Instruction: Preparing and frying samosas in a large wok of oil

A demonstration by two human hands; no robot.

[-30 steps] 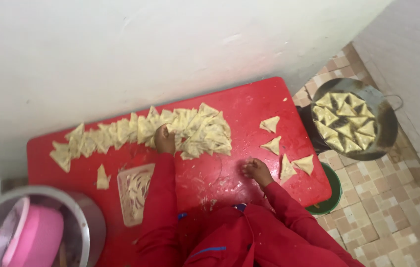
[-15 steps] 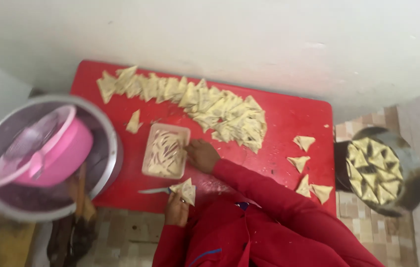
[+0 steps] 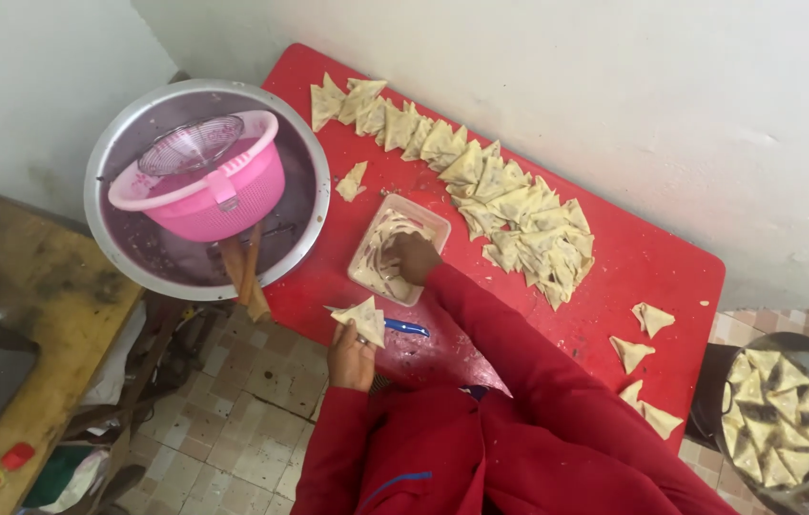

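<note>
- Surroundings: red rectangular table (image 3: 614,257) against the wall; one round steel basin (image 3: 128,257) holding one pink plastic colander (image 3: 209,195); long heap of folded pastry triangles (image 3: 509,205); four loose ones at the right end
- Left hand (image 3: 352,355) raised at the table edge, fingers pinched on one folded dough triangle (image 3: 363,319), above a blue-handled knife (image 3: 402,328)
- Right hand (image 3: 414,257) reaches into the clear plastic tub of filling (image 3: 380,277); finger closure cannot be told

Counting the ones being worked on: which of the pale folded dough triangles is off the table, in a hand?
The pale folded dough triangle held up by the left hand, beside the blue-handled knife; all others lie flat.
</note>
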